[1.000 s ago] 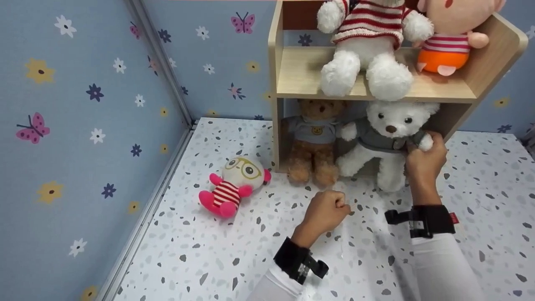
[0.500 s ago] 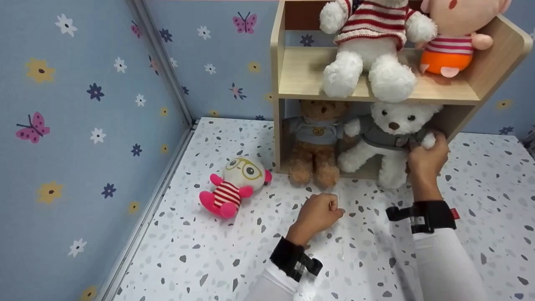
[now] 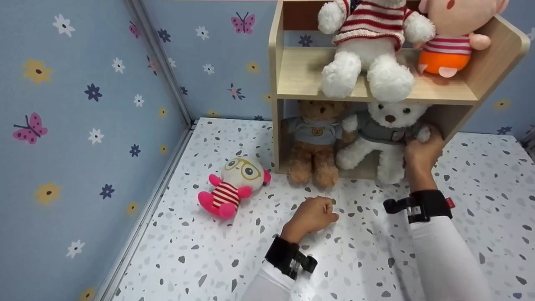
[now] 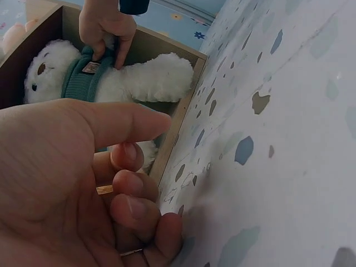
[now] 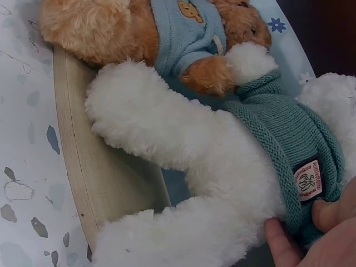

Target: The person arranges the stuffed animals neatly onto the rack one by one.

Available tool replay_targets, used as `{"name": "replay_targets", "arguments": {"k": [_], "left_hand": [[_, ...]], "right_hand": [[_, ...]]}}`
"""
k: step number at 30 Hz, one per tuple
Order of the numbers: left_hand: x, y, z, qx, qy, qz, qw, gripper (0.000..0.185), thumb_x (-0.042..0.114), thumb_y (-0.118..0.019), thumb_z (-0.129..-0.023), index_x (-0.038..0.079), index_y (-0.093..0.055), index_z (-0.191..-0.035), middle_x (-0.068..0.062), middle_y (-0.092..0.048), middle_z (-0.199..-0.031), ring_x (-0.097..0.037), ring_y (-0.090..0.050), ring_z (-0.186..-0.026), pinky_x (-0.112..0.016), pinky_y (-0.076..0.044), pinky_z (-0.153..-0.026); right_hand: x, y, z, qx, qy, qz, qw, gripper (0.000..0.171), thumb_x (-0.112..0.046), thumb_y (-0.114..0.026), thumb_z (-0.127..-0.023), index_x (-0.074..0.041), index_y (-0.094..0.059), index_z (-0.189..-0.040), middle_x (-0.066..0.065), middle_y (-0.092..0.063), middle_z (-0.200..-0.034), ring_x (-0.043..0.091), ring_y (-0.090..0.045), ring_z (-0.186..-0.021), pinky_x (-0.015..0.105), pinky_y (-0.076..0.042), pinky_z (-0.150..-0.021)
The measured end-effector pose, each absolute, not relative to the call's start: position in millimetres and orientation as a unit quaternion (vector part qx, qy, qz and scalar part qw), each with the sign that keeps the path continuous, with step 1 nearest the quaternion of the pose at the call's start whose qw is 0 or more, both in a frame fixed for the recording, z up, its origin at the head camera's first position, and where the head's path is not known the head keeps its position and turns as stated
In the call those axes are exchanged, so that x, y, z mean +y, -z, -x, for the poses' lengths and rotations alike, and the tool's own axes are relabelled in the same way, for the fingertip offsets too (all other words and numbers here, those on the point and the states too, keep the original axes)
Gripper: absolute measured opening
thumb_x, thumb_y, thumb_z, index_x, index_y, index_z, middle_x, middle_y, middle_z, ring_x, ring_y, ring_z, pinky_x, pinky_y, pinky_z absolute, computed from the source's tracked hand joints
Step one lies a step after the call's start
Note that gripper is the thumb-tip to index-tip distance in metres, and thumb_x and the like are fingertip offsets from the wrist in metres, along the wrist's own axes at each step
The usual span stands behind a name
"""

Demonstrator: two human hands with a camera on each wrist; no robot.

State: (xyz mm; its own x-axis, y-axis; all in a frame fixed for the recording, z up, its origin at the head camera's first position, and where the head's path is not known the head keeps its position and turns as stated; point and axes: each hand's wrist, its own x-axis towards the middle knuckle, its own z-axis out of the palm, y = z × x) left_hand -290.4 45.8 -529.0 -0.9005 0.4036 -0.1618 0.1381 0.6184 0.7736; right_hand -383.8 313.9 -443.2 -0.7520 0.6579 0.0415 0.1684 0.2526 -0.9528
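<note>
A white teddy bear (image 3: 391,163) in a grey-green knit sweater (image 5: 289,139) sits in the lower compartment of a wooden shelf (image 3: 296,83). My right hand (image 3: 424,152) grips the bear at its side beside one arm; thumb and fingers pinch the sweater's hem near its label (image 5: 307,179). To the bear's left sits a brown teddy bear (image 3: 313,156) in a light blue top, and the white bear's paw overlaps its arm. Low over the speckled tabletop, in front of the shelf, my left hand (image 3: 311,215) hangs with loosely curled fingers and holds nothing.
A pink plush toy (image 3: 228,194) with yellow glasses lies on the tabletop (image 3: 188,251) left of the shelf. On the upper shelf sit a white plush (image 3: 368,25) in a striped sweater and a pig plush (image 3: 447,54). A patterned wall (image 3: 83,167) borders the left.
My right hand has pushed the white bear slightly farther back into the lower compartment, its head now partly under the upper board. My left hand has drawn back toward the lower left.
</note>
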Motion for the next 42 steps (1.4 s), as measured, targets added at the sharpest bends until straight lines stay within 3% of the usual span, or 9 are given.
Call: {"name": "replay_targets", "arguments": {"k": [7,10,14,18,25,28,32,38,42], "left_hand": [[45.1,526.8,289.5,0.886,-0.404,-0.151,0.168,0.028,0.029,-0.07,-0.085,0.018,-0.052,-0.066,0.004,-0.063,-0.131,-0.009,-0.053,-0.058,-0.025,-0.045,-0.057],[44.7,526.2,288.9,0.889,-0.398,-0.157,0.164,0.028,0.029,-0.07,-0.085,0.019,-0.051,-0.066,-0.001,-0.071,-0.108,-0.009,-0.05,-0.057,-0.025,-0.041,-0.054],[44.5,525.7,288.4,0.889,-0.397,-0.16,0.164,0.029,0.029,-0.071,-0.084,0.019,-0.051,-0.066,-0.001,-0.069,-0.09,-0.009,-0.047,-0.056,-0.024,-0.039,-0.053],[45.2,526.2,288.3,0.887,-0.401,-0.155,0.171,0.028,0.029,-0.071,-0.083,0.019,-0.051,-0.066,0.003,-0.069,-0.117,-0.008,-0.051,-0.058,-0.024,-0.043,-0.057],[45.1,527.6,288.7,0.885,-0.405,-0.155,0.171,0.028,0.028,-0.071,-0.084,0.018,-0.052,-0.066,0.003,-0.066,-0.126,-0.008,-0.051,-0.055,-0.025,-0.045,-0.055],[44.2,527.0,288.4,0.884,-0.407,-0.154,0.172,0.028,0.028,-0.071,-0.084,0.019,-0.051,-0.066,0.004,-0.072,-0.101,-0.008,-0.05,-0.052,-0.024,-0.043,-0.053],[43.3,526.6,288.1,0.885,-0.404,-0.155,0.174,0.029,0.028,-0.071,-0.084,0.019,-0.05,-0.066,0.006,-0.057,-0.066,-0.008,-0.047,-0.05,-0.024,-0.04,-0.051],[43.2,526.0,288.5,0.885,-0.4,-0.166,0.169,0.028,0.028,-0.071,-0.084,0.019,-0.051,-0.066,0.009,-0.051,-0.061,-0.008,-0.048,-0.052,-0.024,-0.04,-0.052],[42.7,526.6,288.7,0.887,-0.399,-0.172,0.155,0.029,0.029,-0.07,-0.084,0.019,-0.051,-0.065,0.01,-0.048,-0.06,-0.007,-0.046,-0.053,-0.023,-0.037,-0.052]], "right_hand": [[311.7,439.0,395.7,-0.733,-0.577,0.274,0.234,0.04,-0.006,-0.053,-0.091,-0.013,-0.053,-0.131,0.001,-0.047,-0.129,0.009,-0.041,-0.118,0.02,-0.036,-0.096],[311.5,436.9,399.2,-0.724,-0.588,0.289,0.217,0.042,-0.01,-0.057,-0.091,-0.015,-0.052,-0.133,-0.001,-0.049,-0.129,0.011,-0.044,-0.117,0.021,-0.04,-0.096],[310.5,436.5,402.6,-0.699,-0.62,0.288,0.209,0.048,-0.007,-0.06,-0.09,-0.015,-0.049,-0.136,-0.001,-0.05,-0.131,0.01,-0.045,-0.118,0.021,-0.041,-0.1],[309.4,438.9,406.5,-0.646,-0.677,0.268,0.229,0.046,0.005,-0.055,-0.087,-0.011,-0.05,-0.129,-0.003,-0.049,-0.121,0.01,-0.047,-0.108,0.022,-0.043,-0.093],[309.4,441.1,412.1,-0.613,-0.707,0.272,0.226,0.049,0.01,-0.053,-0.084,-0.012,-0.05,-0.128,-0.006,-0.048,-0.114,0.007,-0.046,-0.1,0.021,-0.042,-0.087],[309.5,441.6,414.3,-0.592,-0.728,0.26,0.228,0.049,0.013,-0.053,-0.084,-0.012,-0.051,-0.126,-0.007,-0.048,-0.107,0.007,-0.047,-0.096,0.02,-0.041,-0.085],[308.2,442.4,415.7,-0.558,-0.759,0.237,0.239,0.046,0.015,-0.054,-0.084,-0.011,-0.053,-0.121,-0.006,-0.047,-0.102,0.009,-0.047,-0.092,0.024,-0.04,-0.084],[308.5,444.0,417.6,-0.518,-0.788,0.238,0.232,0.043,0.014,-0.055,-0.085,-0.012,-0.055,-0.12,-0.004,-0.05,-0.101,0.012,-0.048,-0.088,0.025,-0.043,-0.075],[307.2,444.8,418.9,-0.495,-0.806,0.246,0.211,0.045,0.004,-0.06,-0.089,-0.018,-0.052,-0.129,-0.004,-0.051,-0.103,0.012,-0.05,-0.091,0.025,-0.047,-0.069]]}}
